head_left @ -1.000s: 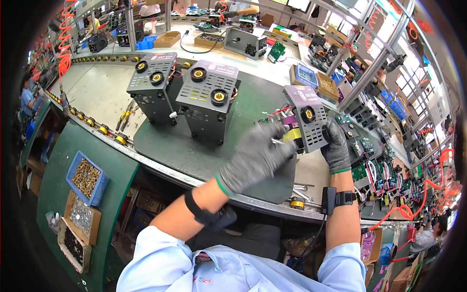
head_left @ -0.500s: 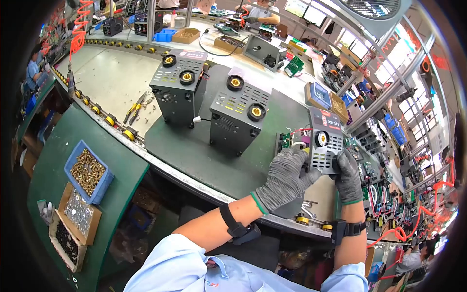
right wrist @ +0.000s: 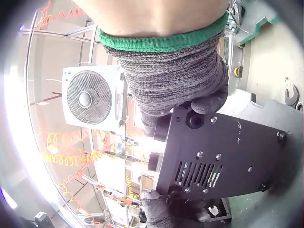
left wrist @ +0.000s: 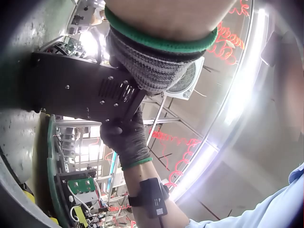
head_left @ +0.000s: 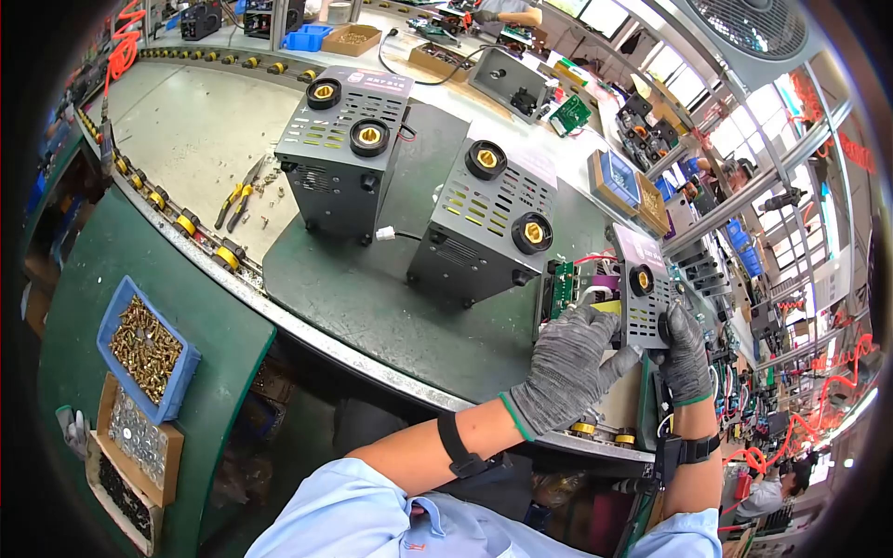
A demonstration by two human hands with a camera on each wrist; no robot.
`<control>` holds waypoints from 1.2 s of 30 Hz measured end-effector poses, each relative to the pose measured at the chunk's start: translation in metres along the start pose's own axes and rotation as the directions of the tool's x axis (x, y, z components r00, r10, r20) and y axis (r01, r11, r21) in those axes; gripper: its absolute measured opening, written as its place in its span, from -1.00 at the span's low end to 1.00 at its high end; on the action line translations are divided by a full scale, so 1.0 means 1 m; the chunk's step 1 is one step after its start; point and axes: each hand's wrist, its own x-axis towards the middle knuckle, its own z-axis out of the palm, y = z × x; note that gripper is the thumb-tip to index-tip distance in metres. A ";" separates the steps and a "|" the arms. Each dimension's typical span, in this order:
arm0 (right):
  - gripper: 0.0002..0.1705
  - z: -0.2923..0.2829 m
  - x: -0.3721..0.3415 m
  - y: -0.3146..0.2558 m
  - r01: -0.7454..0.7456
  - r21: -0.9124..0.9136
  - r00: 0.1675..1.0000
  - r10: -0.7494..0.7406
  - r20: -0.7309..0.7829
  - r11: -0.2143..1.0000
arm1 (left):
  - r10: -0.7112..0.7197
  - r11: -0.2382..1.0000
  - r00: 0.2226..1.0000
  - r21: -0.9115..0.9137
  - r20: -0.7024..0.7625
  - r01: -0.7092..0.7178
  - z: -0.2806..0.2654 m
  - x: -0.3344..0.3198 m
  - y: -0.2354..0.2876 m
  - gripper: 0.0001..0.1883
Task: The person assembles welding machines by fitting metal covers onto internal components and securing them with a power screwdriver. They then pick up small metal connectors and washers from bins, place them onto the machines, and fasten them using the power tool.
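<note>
Gripping a slotted metal unit [head_left: 642, 314] at its lower edges.
Left hand [head_left: 569, 368] and right hand [head_left: 685, 361] curl fingers round it; blue bin [head_left: 184, 379] holds brass pieces [head_left: 144, 349], cardboard box [head_left: 173, 463] silvery ones.

Lt-blue collared shirt [head_left: 465, 530] w/ small red chest marking [head_left: 415, 547], grey marled-knit gloves [head_left: 556, 372] w/ green cuff edging [head_left: 516, 416] on L hand [head_left: 569, 358] & R hand [head_left: 686, 358], blk forearm straps [head_left: 456, 442], R one w/ blk rect. module [left wrist: 153, 195], wht label [left wrist: 159, 212] & dark cable [left wrist: 162, 221].

Grey slotted unit [head_left: 642, 314], wires exposed
</note>
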 end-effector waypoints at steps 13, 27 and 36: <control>-0.46 0.028 0.007 0.002 -0.048 0.324 0.997 0.024 0.080 0.945 | -0.122 0.973 0.983 -0.178 0.141 0.146 -0.038 0.031 -0.025 -0.53; -0.50 0.029 0.009 0.007 -0.072 0.394 0.997 0.082 -0.009 0.916 | -0.185 0.925 0.972 -0.309 0.145 0.222 -0.012 0.030 -0.035 -0.61; -0.51 0.019 0.033 0.046 0.050 0.332 0.994 -0.016 -0.106 0.942 | -0.090 0.983 0.995 0.157 -0.036 0.094 -0.076 -0.016 0.005 -0.54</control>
